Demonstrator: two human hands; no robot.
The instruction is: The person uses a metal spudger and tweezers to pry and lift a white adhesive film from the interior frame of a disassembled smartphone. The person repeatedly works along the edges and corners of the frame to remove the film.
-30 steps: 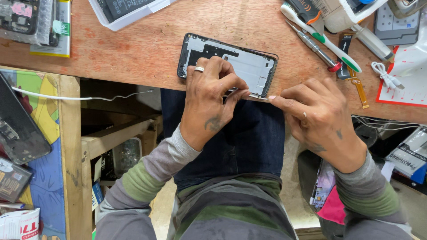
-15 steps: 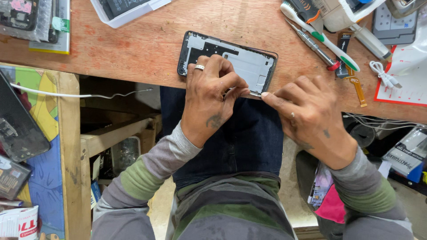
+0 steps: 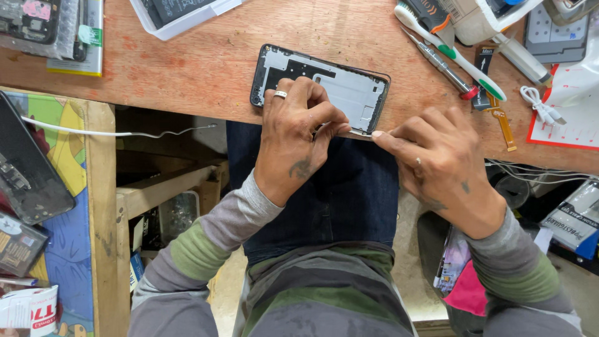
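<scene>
Wooden bench [image 3: 206, 68]: hands on phone frame [image 3: 349, 87]

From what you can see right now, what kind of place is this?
Most likely a small phone repair bench. An opened phone frame lies on the wooden worktop under the left hand and right hand, with a screwdriver, a flex cable and other opened phones around.

Bright even daylight, soft shadows, sharp focus, slight wide-angle edge distortion
</scene>
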